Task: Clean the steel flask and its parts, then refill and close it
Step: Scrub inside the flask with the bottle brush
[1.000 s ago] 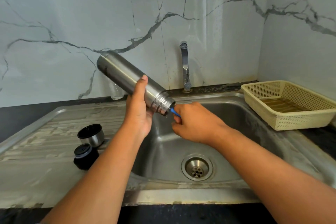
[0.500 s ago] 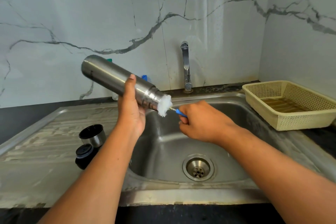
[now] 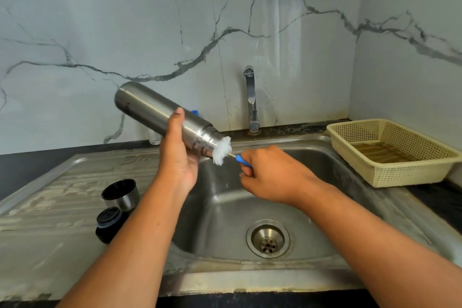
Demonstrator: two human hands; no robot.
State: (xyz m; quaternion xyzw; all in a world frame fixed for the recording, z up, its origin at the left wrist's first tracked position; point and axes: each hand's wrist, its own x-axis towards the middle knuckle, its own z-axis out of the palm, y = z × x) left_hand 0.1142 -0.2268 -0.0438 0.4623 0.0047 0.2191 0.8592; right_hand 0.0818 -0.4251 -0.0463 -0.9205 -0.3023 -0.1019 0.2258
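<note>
Change, brush: a second ago only the blue handle was showing at the flask mouth; the white bristle head [image 3: 222, 150] is now sitting just outside it, as it was half a second ago.
Change, flask: its base is sitting a little further left and lower than a second ago, and has barely shifted in the last half second.
Worktop [image 3: 50, 207]: the steel draining board is carrying two parts at the left.
Steel cup [image 3: 121, 195]: standing mouth up, near the basin edge.
Black stopper [image 3: 108, 224]: standing just in front of the cup, partly hidden by the left forearm.
Left grip [image 3: 178, 157]: wrapping the flask from below near its neck, with the thumb lying up across the body.
Steel flask [image 3: 150, 110]: being held in the air over the sink's left edge, tilted with the base up-left and the open mouth down-right.
Brush handle [image 3: 243, 160]: poking out of the right fist, with a short wire stem joining it to the bristles.
Right grip [image 3: 272, 175]: curling round the handle, knuckles up, hovering over the basin.
Sink [image 3: 225, 207]: lying under both hands.
Tap [image 3: 251, 100]: standing behind the basin.
Basket [image 3: 390, 175]: sitting at the right of the sink.
</note>
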